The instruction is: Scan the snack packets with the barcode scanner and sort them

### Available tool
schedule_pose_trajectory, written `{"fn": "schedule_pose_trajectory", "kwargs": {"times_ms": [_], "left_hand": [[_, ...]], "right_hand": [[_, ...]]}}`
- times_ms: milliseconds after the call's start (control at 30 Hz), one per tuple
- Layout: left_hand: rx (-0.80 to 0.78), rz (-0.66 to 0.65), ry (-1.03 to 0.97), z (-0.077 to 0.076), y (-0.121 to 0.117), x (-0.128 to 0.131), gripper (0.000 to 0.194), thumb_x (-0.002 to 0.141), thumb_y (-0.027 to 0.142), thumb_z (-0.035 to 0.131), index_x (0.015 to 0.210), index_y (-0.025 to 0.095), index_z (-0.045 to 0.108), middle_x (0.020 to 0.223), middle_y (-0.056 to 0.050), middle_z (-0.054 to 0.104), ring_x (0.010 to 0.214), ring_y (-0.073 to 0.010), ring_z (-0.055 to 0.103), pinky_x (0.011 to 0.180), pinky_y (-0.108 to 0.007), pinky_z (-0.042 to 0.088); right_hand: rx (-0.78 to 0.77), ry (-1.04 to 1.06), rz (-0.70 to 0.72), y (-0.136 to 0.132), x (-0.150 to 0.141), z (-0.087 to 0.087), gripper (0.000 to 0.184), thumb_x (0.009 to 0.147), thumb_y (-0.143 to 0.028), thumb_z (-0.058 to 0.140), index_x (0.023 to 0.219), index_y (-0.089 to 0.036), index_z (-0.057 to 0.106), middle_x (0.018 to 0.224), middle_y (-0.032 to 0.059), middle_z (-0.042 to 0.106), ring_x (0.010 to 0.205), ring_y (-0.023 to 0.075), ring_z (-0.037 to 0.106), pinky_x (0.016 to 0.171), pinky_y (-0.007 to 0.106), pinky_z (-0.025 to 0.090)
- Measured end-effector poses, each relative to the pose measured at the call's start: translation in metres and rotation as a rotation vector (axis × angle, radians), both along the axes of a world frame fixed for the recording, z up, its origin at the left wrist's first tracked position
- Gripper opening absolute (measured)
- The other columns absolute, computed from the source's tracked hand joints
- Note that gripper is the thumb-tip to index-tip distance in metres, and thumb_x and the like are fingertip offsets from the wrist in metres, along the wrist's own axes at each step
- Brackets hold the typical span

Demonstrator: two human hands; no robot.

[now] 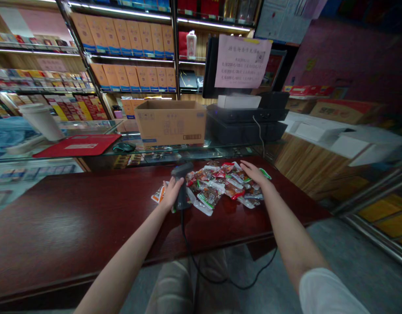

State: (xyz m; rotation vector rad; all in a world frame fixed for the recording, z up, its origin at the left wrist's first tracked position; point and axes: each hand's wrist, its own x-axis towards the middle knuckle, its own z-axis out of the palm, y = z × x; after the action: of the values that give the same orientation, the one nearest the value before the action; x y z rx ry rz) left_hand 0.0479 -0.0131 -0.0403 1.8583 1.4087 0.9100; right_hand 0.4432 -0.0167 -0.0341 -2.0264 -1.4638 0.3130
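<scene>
A heap of small, clear, glossy plastic packets with red, green and white printing (217, 185) is spread on the dark red-brown polished wooden table (99, 218), close to its far edge and toward its far right corner. The heap is framed by the two hands. At its left end, a black plastic handheld scanner (182, 189) is touched by the left hand (171, 192), which is laid against the scanner's left side; whether the handle is fully grasped cannot be told. A few orange-and-white packets (159, 194) are partly covered by the left hand, on the side away from the heap. At the heap's far right part, the right hand (253, 172) is held open and unclenched, with its fingers extended toward the packets; whether they are touched by the fingertips cannot be told. From the bottom of the scanner, a thin black cable (187, 244) is led across the table and over the near edge, where it is hung in a loop below and curved up again on the right. Beyond the table's far edge, a glass-topped counter (171, 152) is seen, on which an open brown cardboard box (171, 126), a black computer mouse (124, 147), a flat red mat (78, 145) and a white lidded cup (42, 122) are placed. To the right of the box, a black monitor (211, 65) is partly covered by a pale printed sheet of paper (242, 61).
</scene>
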Motion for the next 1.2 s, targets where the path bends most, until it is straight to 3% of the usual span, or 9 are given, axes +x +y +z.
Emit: {"fn": "schedule_pose_trajectory", "kwargs": {"times_ms": [167,300,567,900,1067,1200], "left_hand": [[0.043,-0.050,0.200,0.005,0.003,0.018,0.051,0.095,0.046,0.030,0.135,0.022,0.052,0.147,-0.009,0.050,0.144,-0.0283,0.033,0.118,-0.061,-0.002],[0.046,-0.127,0.331,0.002,0.007,0.016,0.052,0.096,0.048,0.027,0.132,0.023,0.057,0.149,-0.009,0.047,0.143,-0.0309,0.034,0.115,-0.065,-0.006],[-0.025,-0.145,0.338,0.004,0.003,0.000,0.055,0.095,0.047,0.028,0.135,0.021,0.055,0.151,-0.009,0.045,0.143,-0.0323,0.034,0.115,-0.064,-0.010],[-0.032,-0.004,0.421,0.005,-0.010,-0.068,0.055,0.092,0.048,0.027,0.127,0.025,0.062,0.145,-0.006,0.053,0.142,-0.0299,0.036,0.118,-0.060,-0.002],[-0.061,0.129,0.284,0.007,-0.018,-0.103,0.051,0.087,0.051,0.034,0.119,0.026,0.066,0.135,-0.005,0.061,0.139,-0.0340,0.040,0.119,-0.059,0.006],[-0.027,0.186,0.129,0.005,-0.022,-0.121,0.042,0.082,0.053,0.040,0.099,0.028,0.070,0.116,-0.005,0.070,0.133,-0.0342,0.046,0.120,-0.055,0.009]], "right_hand": [[-0.099,-0.113,-0.006,0.005,-0.014,-0.003,0.053,0.093,-0.062,0.035,0.132,-0.037,0.060,0.141,0.0014,0.057,0.133,0.0359,0.048,0.113,0.068,0.014],[-0.113,-0.135,0.028,0.001,-0.030,-0.003,0.048,0.095,-0.056,0.034,0.128,-0.037,0.063,0.144,-0.0009,0.055,0.134,0.0337,0.046,0.114,0.066,0.011],[-0.101,-0.157,0.033,-0.008,-0.086,0.000,0.045,0.094,-0.056,0.037,0.126,-0.039,0.064,0.141,-0.0013,0.057,0.130,0.0328,0.049,0.113,0.065,0.013],[-0.075,-0.141,0.083,-0.001,-0.171,0.002,0.047,0.093,-0.062,0.037,0.125,-0.040,0.064,0.139,-0.0007,0.058,0.129,0.0319,0.048,0.112,0.065,0.013],[-0.052,-0.128,0.101,-0.001,-0.210,-0.002,0.045,0.092,-0.060,0.040,0.125,-0.039,0.064,0.138,-0.0001,0.059,0.127,0.0337,0.049,0.111,0.067,0.010],[-0.002,-0.060,0.109,-0.001,-0.228,-0.005,0.046,0.092,-0.059,0.042,0.125,-0.036,0.064,0.135,0.0012,0.061,0.126,0.0336,0.050,0.112,0.066,0.011]]}}
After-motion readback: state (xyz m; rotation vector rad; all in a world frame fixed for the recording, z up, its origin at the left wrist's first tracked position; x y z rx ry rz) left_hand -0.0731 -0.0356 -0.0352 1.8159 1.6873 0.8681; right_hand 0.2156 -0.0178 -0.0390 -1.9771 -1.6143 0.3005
